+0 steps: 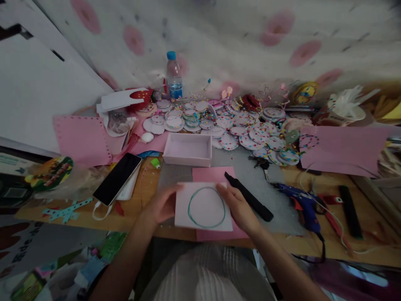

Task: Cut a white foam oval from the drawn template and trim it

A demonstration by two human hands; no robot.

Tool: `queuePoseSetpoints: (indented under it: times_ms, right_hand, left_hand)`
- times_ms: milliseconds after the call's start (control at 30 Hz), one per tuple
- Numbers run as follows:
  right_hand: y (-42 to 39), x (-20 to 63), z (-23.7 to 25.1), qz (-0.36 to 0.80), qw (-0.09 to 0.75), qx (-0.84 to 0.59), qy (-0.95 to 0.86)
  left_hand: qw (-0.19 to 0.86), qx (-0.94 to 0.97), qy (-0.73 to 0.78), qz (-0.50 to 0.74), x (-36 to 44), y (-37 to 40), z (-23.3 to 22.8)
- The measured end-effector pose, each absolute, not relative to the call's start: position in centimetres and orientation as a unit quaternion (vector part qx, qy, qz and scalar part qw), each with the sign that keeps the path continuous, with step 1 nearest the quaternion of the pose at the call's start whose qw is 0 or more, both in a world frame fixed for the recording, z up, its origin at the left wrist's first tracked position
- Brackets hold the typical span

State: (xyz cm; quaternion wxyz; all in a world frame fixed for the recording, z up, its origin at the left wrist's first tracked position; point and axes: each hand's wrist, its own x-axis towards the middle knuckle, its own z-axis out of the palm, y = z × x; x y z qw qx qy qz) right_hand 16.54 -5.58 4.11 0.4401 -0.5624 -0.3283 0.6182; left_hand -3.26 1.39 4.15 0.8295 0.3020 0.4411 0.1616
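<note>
Between my two hands is a pale rectangular box lid (182, 211), held over the near edge of the table. A thin teal ring (189, 205), of cord or wire or drawn, shows on its upper face; I cannot tell which. My left hand (165, 203) grips the lid's left side, and my right hand (238, 205) grips its right side with the thumb on top. Beneath lies a pink sheet (213, 172), partly covered by the lid. Beyond it stands an open, pale pink box (188, 160). A long black tool or case (250, 198) lies just right of my right hand.
Many bead-trimmed white discs (230, 141) are heaped at the back, near a water bottle (173, 77). A phone (118, 177) lies left on a white power bank (129, 186). At right are keys (261, 163), a blue glue gun (302, 202) and a pink sheet (347, 148).
</note>
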Motion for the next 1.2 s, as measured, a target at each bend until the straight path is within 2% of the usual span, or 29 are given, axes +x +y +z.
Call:
queuePoseSetpoints:
  times_ms: [67, 167, 300, 567, 933, 1100, 1200]
  right_hand:
    - [-5.4, 16.1, 3.7, 0.584, 0.479, -0.574, -0.318]
    - [-5.6, 15.7, 3.3, 0.619, 0.462, -0.540, -0.334]
    - [-6.2, 15.3, 3.2, 0.667, 0.463, -0.498, -0.305]
    - [-7.9, 15.0, 2.3, 0.642, 0.497, -0.539, -0.224]
    - [-8.4, 13.9, 3.3, 0.632, 0.506, -0.537, -0.239]
    - [-7.7, 16.2, 3.5, 0.548, 0.448, -0.605, -0.365]
    - [-7.8, 19.2, 2.8, 0.324, 0.414, -0.677, -0.515]
  left_hand:
    - [0.835, 0.277, 0.428, 0.208, -3.6, 1.5, 3.4]
    - [0.840, 0.257, 0.412, 0.243, -3.9, 1.1, 2.7]
    - [0.838, 0.282, 0.400, 0.243, -3.4, 0.0, 2.7]
    - [0.837, 0.272, 0.391, 0.268, -2.6, -1.7, 2.7]
    - [0.835, 0.269, 0.392, 0.277, -2.8, -2.6, 3.3]
    - [0.817, 0.258, 0.422, 0.298, -2.2, -2.1, 2.4]
    - [0.785, 0.272, 0.459, 0.315, -1.7, -1.9, 1.7]
